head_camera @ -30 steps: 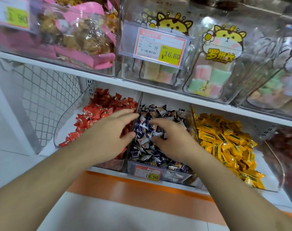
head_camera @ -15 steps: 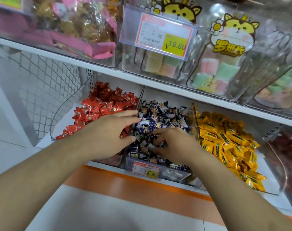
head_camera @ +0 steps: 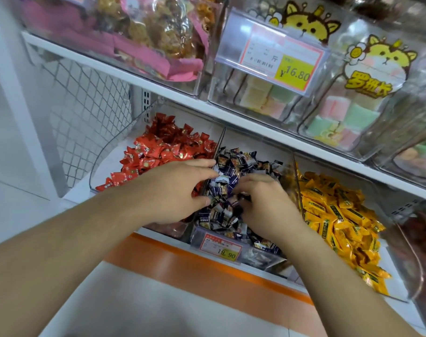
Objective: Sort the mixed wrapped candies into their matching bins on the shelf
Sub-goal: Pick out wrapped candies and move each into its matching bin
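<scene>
Both hands reach into the lower shelf (head_camera: 158, 237), under the white edge of the upper shelf (head_camera: 255, 125), which leaves only a shallow gap above the bins. The left hand (head_camera: 180, 190) lies over the clear divider (head_camera: 218, 144) between the red bin and the middle bin, its fingers loosely bent and its fingertips touching the dark blue candies (head_camera: 233, 166); whether its grip has closed on a wrapper cannot be told. The right hand (head_camera: 265, 205) sits inside the middle bin (head_camera: 260, 260), fingers curled down into the pile and seemingly pinching wrappers, though the pinch itself is hidden. That bin's front wall carries a price tag (head_camera: 220, 246).

Left of the divider, the red candies (head_camera: 163, 147) heap toward the back of their bin, with bare white floor along its curved clear side wall (head_camera: 114, 142). Beyond that wall stands a wire mesh panel (head_camera: 85, 105). Right of the middle bin, past another clear divider (head_camera: 297, 183), the yellow candies (head_camera: 336, 215) fill their bin to the front edge. Farther right a bin of dark red sweets (head_camera: 423, 229) is blurred.

On the upper shelf, clear boxes hold pink-wrapped snacks (head_camera: 158, 45) and pastel square sweets (head_camera: 338, 117), behind a larger price label (head_camera: 277, 62). An orange strip (head_camera: 207, 266) runs along the base below the lower shelf.
</scene>
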A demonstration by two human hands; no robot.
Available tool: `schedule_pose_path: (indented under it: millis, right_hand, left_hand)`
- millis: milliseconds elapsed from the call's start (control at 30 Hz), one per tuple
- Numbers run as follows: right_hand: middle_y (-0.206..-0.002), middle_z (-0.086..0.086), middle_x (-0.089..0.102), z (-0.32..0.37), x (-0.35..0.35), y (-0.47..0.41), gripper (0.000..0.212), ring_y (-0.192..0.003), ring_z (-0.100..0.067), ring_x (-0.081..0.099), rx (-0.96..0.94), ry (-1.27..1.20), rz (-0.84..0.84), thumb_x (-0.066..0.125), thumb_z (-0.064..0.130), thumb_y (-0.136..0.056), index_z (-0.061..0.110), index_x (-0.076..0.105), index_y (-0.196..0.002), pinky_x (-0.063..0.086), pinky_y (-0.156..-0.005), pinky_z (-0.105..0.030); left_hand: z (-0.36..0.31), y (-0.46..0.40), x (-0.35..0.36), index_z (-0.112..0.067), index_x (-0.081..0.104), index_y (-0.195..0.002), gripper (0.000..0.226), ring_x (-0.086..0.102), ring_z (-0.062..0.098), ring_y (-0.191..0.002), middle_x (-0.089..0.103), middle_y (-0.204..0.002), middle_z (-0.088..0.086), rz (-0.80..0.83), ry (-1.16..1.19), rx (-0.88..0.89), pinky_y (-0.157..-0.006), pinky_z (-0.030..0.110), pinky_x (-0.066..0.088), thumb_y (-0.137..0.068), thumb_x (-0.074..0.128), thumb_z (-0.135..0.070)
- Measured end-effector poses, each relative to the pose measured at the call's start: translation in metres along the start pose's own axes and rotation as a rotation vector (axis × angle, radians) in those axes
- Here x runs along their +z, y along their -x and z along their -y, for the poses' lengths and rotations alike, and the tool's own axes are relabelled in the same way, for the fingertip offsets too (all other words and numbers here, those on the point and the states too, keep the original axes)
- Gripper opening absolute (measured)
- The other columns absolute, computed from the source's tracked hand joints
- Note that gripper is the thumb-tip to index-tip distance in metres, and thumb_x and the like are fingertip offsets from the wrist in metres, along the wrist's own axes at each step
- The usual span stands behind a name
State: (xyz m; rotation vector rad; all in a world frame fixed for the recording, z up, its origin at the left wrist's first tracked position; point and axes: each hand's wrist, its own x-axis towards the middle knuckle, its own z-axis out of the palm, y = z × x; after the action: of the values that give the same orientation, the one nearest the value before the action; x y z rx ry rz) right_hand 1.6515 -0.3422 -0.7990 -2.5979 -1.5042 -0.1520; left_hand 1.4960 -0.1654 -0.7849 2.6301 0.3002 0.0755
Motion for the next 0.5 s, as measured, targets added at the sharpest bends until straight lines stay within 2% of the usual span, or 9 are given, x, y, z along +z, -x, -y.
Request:
schedule_pose_path:
  millis: [100, 167, 200, 367, 433, 500]
  right_hand:
    - [-0.110, 0.005, 0.071, 0.014, 0.015, -0.002, 0.018, -0.099, -0.016, 0.065, 0.019, -0.172, 0.023, 0.072, 0.025, -0.094, 0.026, 0.075, -0.112, 0.059, -0.084, -0.037]
    - [-0.095, 0.003, 0.071, 0.017, 0.026, -0.003, 0.010, -0.083, -0.020, 0.066, 0.085, -0.149, 0.029, 0.073, 0.034, -0.093, 0.028, 0.074, -0.101, 0.061, -0.070, -0.041]
    - [-0.090, 0.002, 0.071, 0.017, 0.029, -0.003, 0.008, -0.080, -0.022, 0.067, 0.120, -0.129, 0.035, 0.073, 0.034, -0.092, 0.027, 0.074, -0.097, 0.061, -0.068, -0.042]
    - [-0.110, 0.003, 0.076, 0.009, 0.030, -0.008, 0.028, -0.097, -0.021, 0.072, 0.208, -0.108, 0.115, 0.072, 0.018, -0.091, 0.033, 0.078, -0.114, 0.062, -0.085, -0.041]
    - [-0.109, 0.007, 0.077, 0.006, 0.031, -0.009, 0.023, -0.096, -0.017, 0.071, 0.219, -0.159, 0.109, 0.073, 0.022, -0.092, 0.034, 0.080, -0.111, 0.061, -0.087, -0.039]
    - [-0.099, 0.010, 0.078, 0.007, 0.034, -0.009, 0.014, -0.086, -0.013, 0.071, 0.237, -0.234, 0.098, 0.073, 0.029, -0.094, 0.034, 0.081, -0.104, 0.061, -0.084, -0.038]
  left_hand:
    - [0.000, 0.000, 0.002, -0.047, 0.033, -0.156, 0.063, 0.026, 0.003, -0.152, 0.009, -0.165, -0.034, -0.018, -0.003, 0.008, -0.124, 0.039, 0.030, -0.099, 0.060, -0.049]
    - [0.000, 0.000, 0.003, -0.046, 0.035, -0.156, 0.062, 0.025, 0.003, -0.152, 0.010, -0.165, -0.033, -0.024, 0.005, 0.013, -0.124, 0.041, 0.030, -0.100, 0.060, -0.048]
    - [0.001, 0.000, 0.004, -0.046, 0.035, -0.156, 0.062, 0.025, 0.003, -0.152, 0.010, -0.165, -0.033, -0.027, 0.009, 0.015, -0.125, 0.041, 0.029, -0.100, 0.060, -0.047]
    - [0.000, 0.001, 0.003, -0.045, 0.035, -0.156, 0.061, 0.023, 0.002, -0.152, 0.010, -0.165, -0.033, -0.027, 0.015, 0.005, -0.125, 0.036, 0.026, -0.101, 0.060, -0.045]
    - [-0.001, 0.001, 0.003, -0.044, 0.036, -0.156, 0.060, 0.023, 0.003, -0.152, 0.010, -0.166, -0.033, -0.028, 0.026, 0.007, -0.125, 0.036, 0.025, -0.101, 0.060, -0.044]
    - [-0.001, 0.001, 0.003, -0.043, 0.036, -0.156, 0.060, 0.023, 0.003, -0.153, 0.010, -0.166, -0.032, -0.032, 0.035, 0.008, -0.126, 0.036, 0.024, -0.101, 0.061, -0.043]
